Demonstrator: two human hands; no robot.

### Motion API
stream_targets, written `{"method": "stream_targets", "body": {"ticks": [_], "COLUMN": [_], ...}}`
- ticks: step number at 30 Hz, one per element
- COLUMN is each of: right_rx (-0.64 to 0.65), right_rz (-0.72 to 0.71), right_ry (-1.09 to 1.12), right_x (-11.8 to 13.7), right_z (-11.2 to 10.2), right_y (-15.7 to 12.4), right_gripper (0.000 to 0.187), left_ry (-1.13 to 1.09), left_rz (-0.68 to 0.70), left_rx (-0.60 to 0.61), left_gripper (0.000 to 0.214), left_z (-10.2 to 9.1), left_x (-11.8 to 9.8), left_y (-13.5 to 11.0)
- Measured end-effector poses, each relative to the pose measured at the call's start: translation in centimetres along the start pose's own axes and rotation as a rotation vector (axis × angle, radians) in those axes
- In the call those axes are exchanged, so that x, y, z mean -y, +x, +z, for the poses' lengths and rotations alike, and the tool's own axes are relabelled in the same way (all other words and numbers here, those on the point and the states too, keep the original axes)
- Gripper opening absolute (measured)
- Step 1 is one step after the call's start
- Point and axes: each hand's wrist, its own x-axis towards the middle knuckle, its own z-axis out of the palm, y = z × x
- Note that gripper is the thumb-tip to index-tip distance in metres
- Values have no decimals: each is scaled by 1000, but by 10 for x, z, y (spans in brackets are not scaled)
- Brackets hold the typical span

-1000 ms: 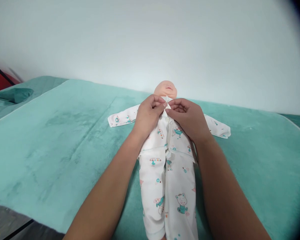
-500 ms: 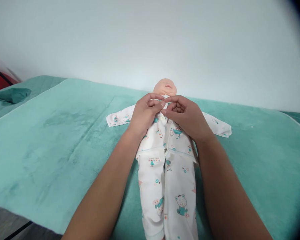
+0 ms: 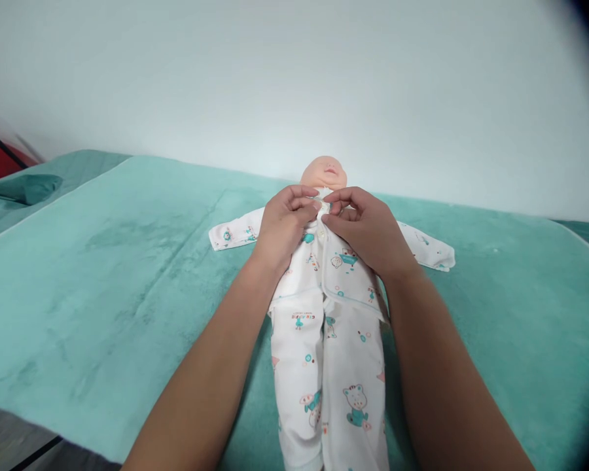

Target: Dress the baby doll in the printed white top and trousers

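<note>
A baby doll [image 3: 321, 173] lies on its back, head away from me. It wears a white printed baby jacket [image 3: 341, 275] and matching trousers [image 3: 356, 366], its sleeves spread to both sides. My left hand [image 3: 290, 221] pinches the jacket's front edge near the neck, thumb and fingers closed on the cloth. Opposite it, my right hand [image 3: 360, 219] grips the other front edge with thumb and index finger. The two hands nearly meet at the upper chest. A small fastening shows just below the fingertips; the topmost part of the opening is partly hidden by my fingers.
A green towel-like cover [image 3: 127, 275] lies under the doll across the table. Behind it rises a white wall [image 3: 294, 78]. Bunched darker green cloth [image 3: 24, 188] and a red item [image 3: 0, 162] are at the far left.
The jacket's right-hand front edge has shifted slightly left over the other edge. My hands stay at the neckline, with fingertips slightly moved.
</note>
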Motion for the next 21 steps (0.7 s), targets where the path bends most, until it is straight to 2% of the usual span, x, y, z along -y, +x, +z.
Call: {"method": "stream_targets", "body": {"ticks": [4,10,17,21], "right_rx": [-10,-25,-42,-43], "right_rz": [17,32,33,31], "right_ry": [17,57,57,46], "right_x": [0,-3,-4,-2], "right_z": [0,0,-1,0], "right_y": [1,2,2,2], "right_gripper": [24,24,24,23], "left_ry": [45,148,221,113], "left_rz": [-40,-31,7,-38], "left_rx": [-46,-99,-101,-43], "left_gripper": [21,20,19,25], "left_z": [3,5,4,1], "left_x": [-2,-4,-2,-1], "left_y": [-2,-1,-1,0]}}
